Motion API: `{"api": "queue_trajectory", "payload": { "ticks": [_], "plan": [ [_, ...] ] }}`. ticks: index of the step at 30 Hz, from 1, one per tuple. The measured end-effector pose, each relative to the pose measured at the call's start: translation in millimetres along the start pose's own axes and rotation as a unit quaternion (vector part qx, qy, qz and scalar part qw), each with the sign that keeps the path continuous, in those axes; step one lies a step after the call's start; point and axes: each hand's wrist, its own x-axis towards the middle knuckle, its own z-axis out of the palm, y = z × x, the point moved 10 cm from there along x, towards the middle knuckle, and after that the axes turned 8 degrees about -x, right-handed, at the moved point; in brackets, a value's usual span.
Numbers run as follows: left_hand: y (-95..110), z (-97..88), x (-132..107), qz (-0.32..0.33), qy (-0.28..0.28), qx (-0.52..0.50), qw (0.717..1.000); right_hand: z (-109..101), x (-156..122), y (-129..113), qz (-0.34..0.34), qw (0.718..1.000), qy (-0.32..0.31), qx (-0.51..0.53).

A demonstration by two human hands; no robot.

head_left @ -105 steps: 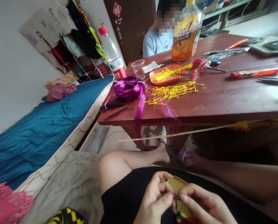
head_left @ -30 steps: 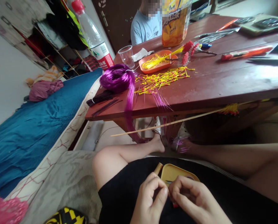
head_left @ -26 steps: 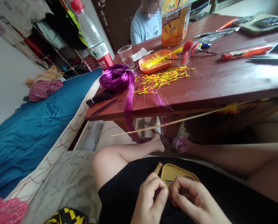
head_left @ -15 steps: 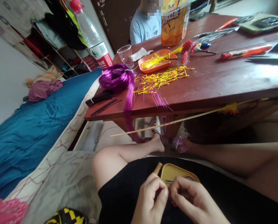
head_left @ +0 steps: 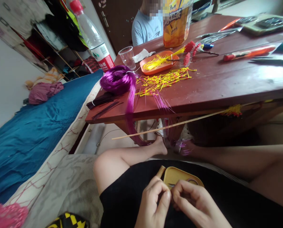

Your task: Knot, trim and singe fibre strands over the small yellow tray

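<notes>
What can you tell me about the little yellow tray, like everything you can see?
The tray is mustard yellow and shallow, with rounded corners and a raised rim; it looks like plastic. It sits open side up on the black cloth, low in the picture. The right hand hides its near part, so I can't tell whether they touch. What look like scissors lie in it, partly hidden.

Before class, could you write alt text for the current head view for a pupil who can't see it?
A person's left hand and right hand are curled close together by a yellow tray on a black-clothed lap; anything held is hidden. Beyond, a red-brown table bears a purple coil and yellow, red-tipped strands.
</notes>
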Motion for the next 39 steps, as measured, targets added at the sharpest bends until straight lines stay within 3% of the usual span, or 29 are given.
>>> {"api": "queue_trajectory", "payload": {
  "ticks": [9,16,24,29,32,35,39],
  "plan": [
    [1,-2.9,-2,0.033,0.038,0.038,0.998,0,1,1,0.000,1.000,0.005,-0.019],
    [2,-1.7,-1,0.035,0.034,0.037,0.998,-2,1,1,-0.006,1.000,0.007,-0.024],
    [1,-11.2,0,0.007,0.056,0.055,0.997,-18,-2,-5,-0.033,0.981,0.024,-0.190],
    [1,-7.9,-1,0.015,0.063,0.051,0.997,-18,-4,-17,-0.068,0.971,0.049,-0.223],
    [0,-7.9,-1,0.007,0.066,0.045,0.997,-18,-3,-19,-0.060,0.986,0.059,-0.142],
    [-2,-10.7,0,-0.010,0.068,0.038,0.997,-23,-1,-7,0.008,0.996,0.069,0.062],
    [0,-14.1,1,0.004,0.076,0.005,0.997,-21,3,6,0.068,0.945,0.062,0.315]
  ]
}}
